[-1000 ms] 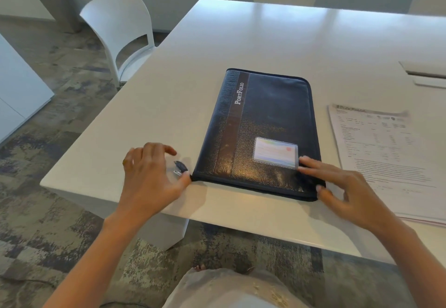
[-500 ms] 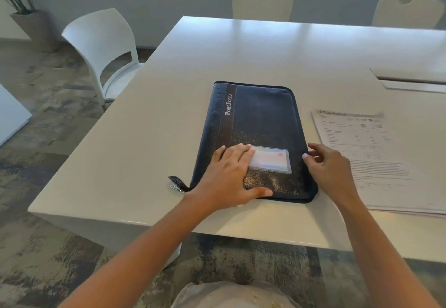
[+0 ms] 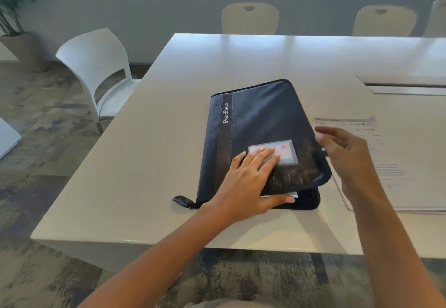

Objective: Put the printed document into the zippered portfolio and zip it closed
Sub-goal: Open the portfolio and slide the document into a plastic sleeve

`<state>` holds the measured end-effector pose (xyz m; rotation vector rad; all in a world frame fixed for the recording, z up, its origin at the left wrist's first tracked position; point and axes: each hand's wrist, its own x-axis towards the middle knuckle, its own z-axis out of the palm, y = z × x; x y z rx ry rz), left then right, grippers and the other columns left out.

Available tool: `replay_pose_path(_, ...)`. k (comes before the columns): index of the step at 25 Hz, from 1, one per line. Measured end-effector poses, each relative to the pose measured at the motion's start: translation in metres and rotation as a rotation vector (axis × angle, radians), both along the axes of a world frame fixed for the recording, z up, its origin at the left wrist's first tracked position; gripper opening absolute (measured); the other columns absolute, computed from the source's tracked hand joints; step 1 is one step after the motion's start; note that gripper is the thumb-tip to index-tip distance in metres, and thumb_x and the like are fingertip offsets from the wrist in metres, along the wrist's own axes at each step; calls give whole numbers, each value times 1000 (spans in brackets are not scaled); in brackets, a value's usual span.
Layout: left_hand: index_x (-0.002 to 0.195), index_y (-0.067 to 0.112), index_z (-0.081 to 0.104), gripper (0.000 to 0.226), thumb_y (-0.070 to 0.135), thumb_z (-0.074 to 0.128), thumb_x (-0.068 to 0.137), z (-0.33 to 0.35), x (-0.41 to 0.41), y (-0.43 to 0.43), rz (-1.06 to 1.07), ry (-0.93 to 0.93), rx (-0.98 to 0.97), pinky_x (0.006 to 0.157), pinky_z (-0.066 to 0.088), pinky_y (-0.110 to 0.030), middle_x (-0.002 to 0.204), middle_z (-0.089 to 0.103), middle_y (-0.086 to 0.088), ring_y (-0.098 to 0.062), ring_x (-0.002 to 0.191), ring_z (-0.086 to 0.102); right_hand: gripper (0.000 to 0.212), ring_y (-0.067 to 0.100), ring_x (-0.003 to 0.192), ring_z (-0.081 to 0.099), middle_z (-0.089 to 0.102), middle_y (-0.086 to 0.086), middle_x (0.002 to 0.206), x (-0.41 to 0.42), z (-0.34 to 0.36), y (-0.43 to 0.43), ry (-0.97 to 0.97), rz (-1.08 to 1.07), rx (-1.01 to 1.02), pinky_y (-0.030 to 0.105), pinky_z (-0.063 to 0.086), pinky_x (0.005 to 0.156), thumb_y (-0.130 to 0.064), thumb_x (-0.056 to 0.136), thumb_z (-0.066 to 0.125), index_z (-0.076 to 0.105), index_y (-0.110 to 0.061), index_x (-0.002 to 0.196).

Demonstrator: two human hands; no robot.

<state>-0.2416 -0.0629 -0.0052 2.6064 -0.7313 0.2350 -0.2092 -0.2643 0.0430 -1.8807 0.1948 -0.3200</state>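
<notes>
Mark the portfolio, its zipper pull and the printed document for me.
portfolio (image 3: pixel 264 114): head view, bare upper part of the cover.
zipper pull (image 3: pixel 181 201): head view, on the dark tab.
printed document (image 3: pixel 388 172): head view, text on the top page.

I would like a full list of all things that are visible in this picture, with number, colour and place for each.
portfolio: one, dark blue with a brown stripe, middle of the table, cover raised at its right edge
zipper pull: one, dark, at the portfolio's near left corner
card window: one, clear, on the cover
printed document: one, white, on the table right of the portfolio
table: one, white
hatch: one, white, in the tabletop, far right
white chair: one, left of the table
beige chairs: three, far side of the table
potted plant: one, green, far left
left hand: flat on the cover
right hand: holds the cover's right edge
</notes>
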Motion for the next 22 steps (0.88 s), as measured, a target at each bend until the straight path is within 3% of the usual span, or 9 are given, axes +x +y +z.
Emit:
replay_pose_path(3, 150, 20, 31, 74, 55, 55, 90, 18, -5, 5, 9, -81, -178, 116, 25, -47, 156, 31, 0, -20, 142, 28, 19, 6, 89, 69, 73, -14, 96, -6, 36, 20, -123, 62, 108, 16, 55, 69, -27, 93, 59, 69, -24, 109)
replay_pose_path(7, 148, 16, 33, 66, 44, 56, 93, 43, -10, 15, 51, -160, -421, 110, 37, -43, 153, 37, -2, -18, 137, 38, 18, 5, 94, 68, 74, -15, 97, -12, 74, 62, -260, 234, 226, 14, 54, 74, -26, 96, 54, 68, -24, 106)
replay_pose_path(10, 147, 11, 35, 56, 33, 50, 98, 56, -14, 32, 127, -285, -601, 108, 42, -37, 149, 44, -4, -18, 133, 45, 23, 15, 102, 68, 72, 0, 108, -10, 86, 99, -334, 452, 353, 24, 55, 84, -17, 98, 49, 65, -12, 114)
replay_pose_path(12, 143, 6, 40, 48, 23, 48, 99, 61, -15, 48, 182, -369, -695, 102, 47, -41, 141, 52, -8, -20, 128, 51, 28, 19, 109, 65, 69, 6, 116, -8, 86, 124, -363, 569, 387, 34, 53, 92, -12, 99, 47, 60, -6, 122)
replay_pose_path(14, 137, 2, 45, 41, 16, 48, 99, 63, -17, 66, 258, -415, -743, 94, 52, -42, 129, 60, -10, -19, 118, 57, 31, 18, 115, 62, 66, 9, 123, -6, 78, 149, -360, 671, 395, 35, 52, 97, -9, 99, 46, 55, -4, 128)
replay_pose_path(17, 128, 1, 52, 32, 14, 49, 99, 62, -20, 91, 376, -447, -782, 84, 54, -32, 112, 64, -6, -12, 102, 61, 35, 8, 119, 58, 63, 4, 129, -5, 55, 179, -299, 769, 254, 24, 50, 96, -8, 99, 47, 52, -10, 134)
replay_pose_path(19, 122, 5, 55, 25, 14, 51, 98, 57, -23, 107, 449, -488, -828, 82, 54, -25, 107, 65, -1, -8, 99, 62, 38, 3, 122, 55, 61, 0, 133, -6, 35, 195, -292, 774, 90, 28, 47, 101, -10, 98, 48, 51, -15, 136)
replay_pose_path(22, 126, 10, 52, 29, 13, 54, 98, 49, -27, 129, 520, -518, -919, 87, 49, -14, 112, 63, 10, 1, 107, 60, 48, 10, 141, 33, 33, 1, 155, -9, 8, 215, -473, 739, -57, 31, 32, 113, -5, 95, 51, 43, -14, 142)
